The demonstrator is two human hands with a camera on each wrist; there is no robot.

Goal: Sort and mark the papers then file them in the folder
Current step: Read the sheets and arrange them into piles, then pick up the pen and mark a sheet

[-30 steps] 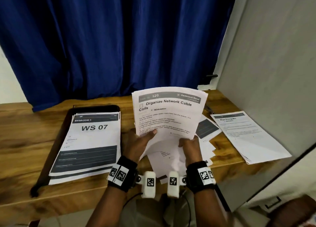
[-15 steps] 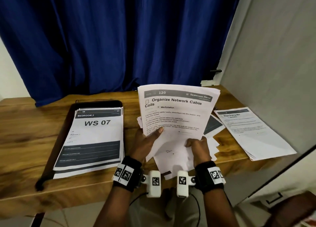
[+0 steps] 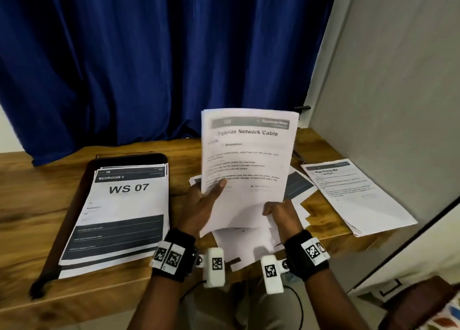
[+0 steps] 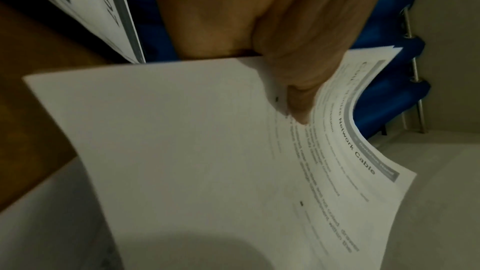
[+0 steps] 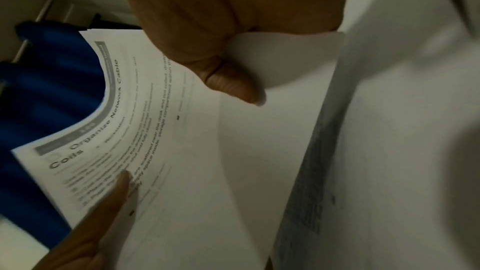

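Sorting step: "Organize Network Cable" sheets [image 3: 246,165] held upright above the bench [image 3: 29,220], left hand [image 3: 199,205] and right hand [image 3: 281,214] each in pinching grip; next, placement on matching pile.

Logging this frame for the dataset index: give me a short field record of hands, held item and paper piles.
left hand: grips the left edge of the held sheets, thumb on the front
right hand: pinches their lower right edge
held item: white printed sheets headed "Organize Network Cable", raised upright
left pile: "WS 07" stack of printed sheets on a dark folder
right pile: "Wipe Drying Mat" sheets
centre: loose white papers under the hands
surface: wooden table
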